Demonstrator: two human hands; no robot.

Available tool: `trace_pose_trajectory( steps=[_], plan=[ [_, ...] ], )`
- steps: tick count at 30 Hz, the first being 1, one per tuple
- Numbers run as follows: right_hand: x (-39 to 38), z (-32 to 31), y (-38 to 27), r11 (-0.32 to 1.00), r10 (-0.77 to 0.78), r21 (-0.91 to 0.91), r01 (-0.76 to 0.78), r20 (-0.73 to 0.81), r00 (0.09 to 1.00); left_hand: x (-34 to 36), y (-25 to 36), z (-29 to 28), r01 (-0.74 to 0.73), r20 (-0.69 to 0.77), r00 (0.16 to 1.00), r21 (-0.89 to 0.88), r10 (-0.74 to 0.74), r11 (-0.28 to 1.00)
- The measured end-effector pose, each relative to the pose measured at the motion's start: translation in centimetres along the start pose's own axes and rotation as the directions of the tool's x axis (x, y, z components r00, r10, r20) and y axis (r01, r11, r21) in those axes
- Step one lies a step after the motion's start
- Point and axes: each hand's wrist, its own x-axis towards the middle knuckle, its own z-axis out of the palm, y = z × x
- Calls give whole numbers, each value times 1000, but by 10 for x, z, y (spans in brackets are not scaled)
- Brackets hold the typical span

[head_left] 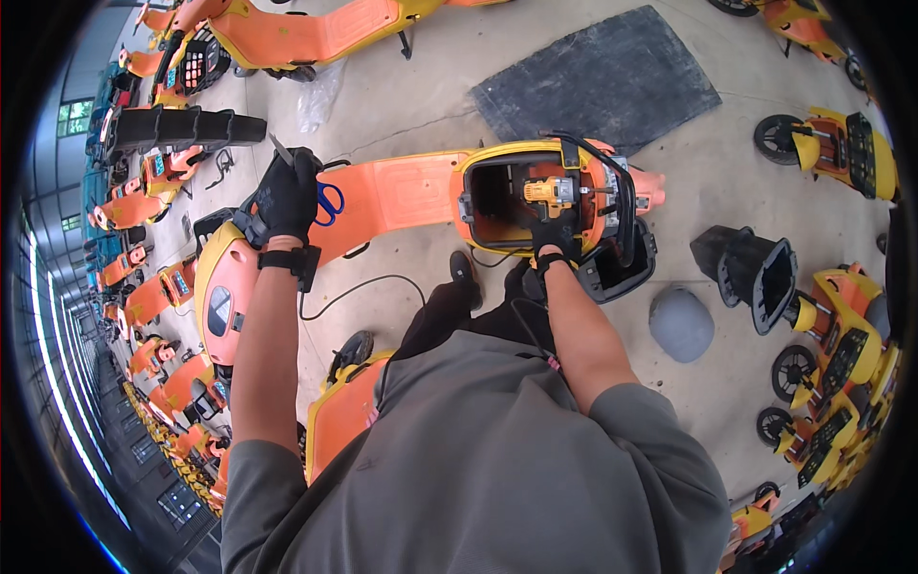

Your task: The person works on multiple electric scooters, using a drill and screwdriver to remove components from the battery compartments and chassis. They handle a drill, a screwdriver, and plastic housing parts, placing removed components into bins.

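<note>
My left hand, in a black glove, is closed over a pair of blue-handled scissors above the front end of an orange and yellow scooter. The handle loops stick out to its right, and a grey metal tip, apparently the blades, shows beyond the knuckles. My right hand, also gloved, grips a yellow cordless drill over the scooter's open seat compartment. The drill's grip is covered by my fingers, and its bit cannot be made out.
A black mat lies on the floor beyond the scooter. To the right are a black storage bin and a grey rounded shell. A dark cable runs near my feet. More scooters stand around.
</note>
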Motion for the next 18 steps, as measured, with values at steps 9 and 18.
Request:
trace_pose_trajectory(
  steps=[9, 18],
  plan=[
    [-3, -15, -14, 997, -2, 74, -4, 80, 997, 3, -8, 3, -2, -30, 1000, 50, 4, 999],
    [-12, 5, -40, 986, -150, -75, 151, 20, 988, 0, -3, 0, 32, -28, 999, 86, -29, 996]
  ],
)
